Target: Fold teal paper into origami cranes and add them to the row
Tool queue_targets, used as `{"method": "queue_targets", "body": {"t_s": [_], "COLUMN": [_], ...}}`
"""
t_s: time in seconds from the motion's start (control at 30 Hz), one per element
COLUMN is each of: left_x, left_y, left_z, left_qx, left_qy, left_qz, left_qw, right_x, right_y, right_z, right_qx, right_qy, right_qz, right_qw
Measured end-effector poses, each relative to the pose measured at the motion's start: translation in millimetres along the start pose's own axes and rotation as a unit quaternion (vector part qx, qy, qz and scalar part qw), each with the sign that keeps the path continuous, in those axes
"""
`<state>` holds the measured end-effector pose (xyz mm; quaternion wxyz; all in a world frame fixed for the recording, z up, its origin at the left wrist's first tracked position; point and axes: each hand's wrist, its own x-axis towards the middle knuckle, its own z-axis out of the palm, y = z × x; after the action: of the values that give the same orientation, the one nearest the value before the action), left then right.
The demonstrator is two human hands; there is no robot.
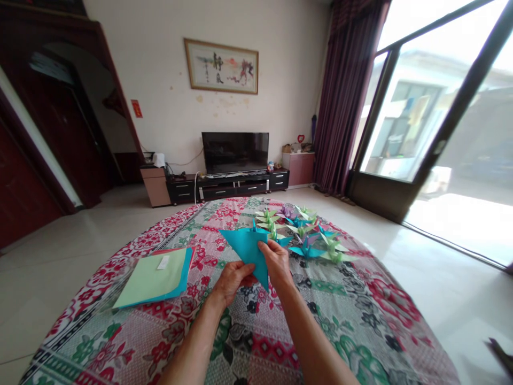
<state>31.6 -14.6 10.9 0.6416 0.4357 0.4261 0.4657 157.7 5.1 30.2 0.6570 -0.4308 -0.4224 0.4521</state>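
Observation:
A sheet of blue origami paper (246,247), folded into a triangle, is held up above the table between both hands. My left hand (233,280) pinches its lower left edge, the thumb lying on the front. At the upper right corner, my right hand (276,259) grips the paper with the thumb on top and the fingers behind. Just beyond the paper stand several folded paper cranes in green, blue and purple, among them a blue crane (308,248) and a green crane (335,250). Part of the group is hidden behind the blue paper.
A stack of coloured paper (154,278), pale green on top with a small white slip, lies on the left of the round table with a patterned tablecloth (320,326). Past the table are a TV (235,152) on a low cabinet and a glass door on the right.

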Motion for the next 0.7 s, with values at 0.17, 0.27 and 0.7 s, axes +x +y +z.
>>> {"method": "queue_targets", "body": {"t_s": [0.17,0.27,0.7], "left_x": [-0.1,-1.9,-3.3], "left_y": [-2.5,-4.4,-6.6], "left_z": [0.2,4.3,8.5], "left_qx": [0.004,0.024,0.037], "left_qy": [-0.025,-0.062,-0.070], "left_qz": [-0.018,-0.037,-0.031], "left_qw": [1.000,0.997,0.996], "right_x": [-1.5,0.0,-0.4], "right_y": [0.4,0.3,2.6], "right_z": [2.4,2.6,3.1], "right_qx": [-0.015,-0.038,-0.040], "right_qy": [0.023,0.034,0.059], "right_qz": [-0.009,-0.036,-0.034], "right_qw": [1.000,0.998,0.997]}}
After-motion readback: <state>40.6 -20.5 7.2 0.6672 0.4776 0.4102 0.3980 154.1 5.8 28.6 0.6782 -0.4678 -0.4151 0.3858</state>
